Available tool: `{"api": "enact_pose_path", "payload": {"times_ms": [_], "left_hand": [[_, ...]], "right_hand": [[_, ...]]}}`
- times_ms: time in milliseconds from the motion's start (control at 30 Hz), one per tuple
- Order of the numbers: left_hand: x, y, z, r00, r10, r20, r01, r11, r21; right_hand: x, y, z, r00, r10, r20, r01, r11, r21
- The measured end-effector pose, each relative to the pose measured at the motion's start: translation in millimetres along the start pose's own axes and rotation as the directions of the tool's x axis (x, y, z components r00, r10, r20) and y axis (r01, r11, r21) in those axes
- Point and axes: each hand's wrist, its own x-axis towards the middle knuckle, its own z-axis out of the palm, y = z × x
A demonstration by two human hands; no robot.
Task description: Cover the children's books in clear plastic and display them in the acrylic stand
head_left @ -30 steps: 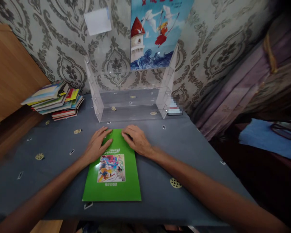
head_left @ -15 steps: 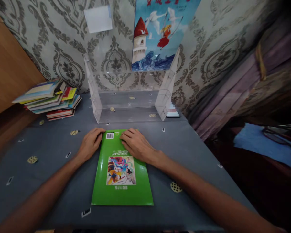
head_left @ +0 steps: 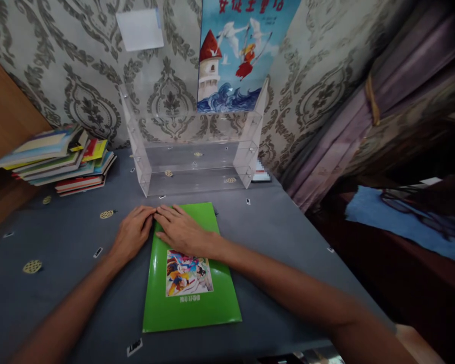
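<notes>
Book [head_left: 190,283] lies flat, lower centre of frame, right hand [head_left: 182,233] spread loosely across its upper left, left hand [head_left: 135,233] curled at that corner; gripping or not, I can't tell. They're apparently steadying it; lifting would need fingertips beneath.

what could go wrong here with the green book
The glossy green rectangular book might slide or skew if the bare right hand, resting across its upper part, pushes sideways.
The clear plastic rack stands just beyond the book; a forward push could knock it.
The uneven, overhanging multicoloured book pile could topple if bumped.
</notes>
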Motion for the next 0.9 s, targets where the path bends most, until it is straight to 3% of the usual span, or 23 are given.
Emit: {"api": "enact_pose_path", "payload": {"times_ms": [400,700,900], "left_hand": [[-1.2,14.4,-6.5,0.995,0.034,0.092,-0.062,0.945,0.322],[-0.6,18.1,-7.3,0.994,0.059,0.090,-0.088,0.929,0.359],[-5.3,20.8,-2.1,0.997,0.054,0.058,-0.068,0.956,0.285]], "right_hand": [[-16.8,8.3,-8.6,0.999,0.019,0.027,-0.019,1.000,0.015],[-60.5,13.6,-33.8,0.982,0.178,0.070,-0.179,0.984,0.017],[-85.2,16.3,-32.4,0.958,0.285,0.017,-0.285,0.951,0.119]]}}
